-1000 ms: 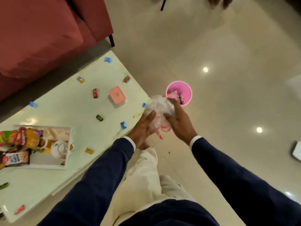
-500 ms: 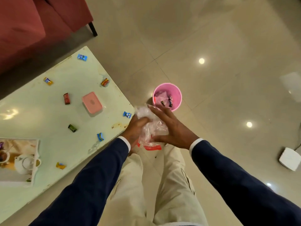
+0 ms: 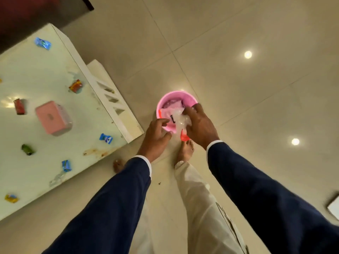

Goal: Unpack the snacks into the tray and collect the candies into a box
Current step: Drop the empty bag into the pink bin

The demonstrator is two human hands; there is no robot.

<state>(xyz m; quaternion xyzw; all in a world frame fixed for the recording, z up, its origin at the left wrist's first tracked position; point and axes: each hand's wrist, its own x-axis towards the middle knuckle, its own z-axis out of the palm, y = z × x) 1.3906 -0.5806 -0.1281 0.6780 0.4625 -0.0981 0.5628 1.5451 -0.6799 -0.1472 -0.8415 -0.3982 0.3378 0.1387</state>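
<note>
My right hand (image 3: 200, 125) grips a crumpled clear plastic bag (image 3: 180, 120) with a red strip and holds it over the pink bin (image 3: 176, 93) on the floor. My left hand (image 3: 156, 138) hovers beside the bag at the bin's near rim, its fingers loosely curled and holding nothing. On the white table (image 3: 45, 74) to the left stands the closed pink box (image 3: 53, 117). Several wrapped candies lie scattered around it, among them a blue one (image 3: 106, 138), a green one (image 3: 27, 149) and a red one (image 3: 19, 106). The tray is out of view.
The bin holds other pink and clear wrappers. My bare feet stand just behind it by the table's corner. A dark red sofa (image 3: 27, 8) lies beyond the table. A white object (image 3: 333, 208) sits on the floor at the right edge.
I have stepped towards the bin and looked down. Both hands moved the crumpled bag forward over the bin, and my left hand has let go of it.
</note>
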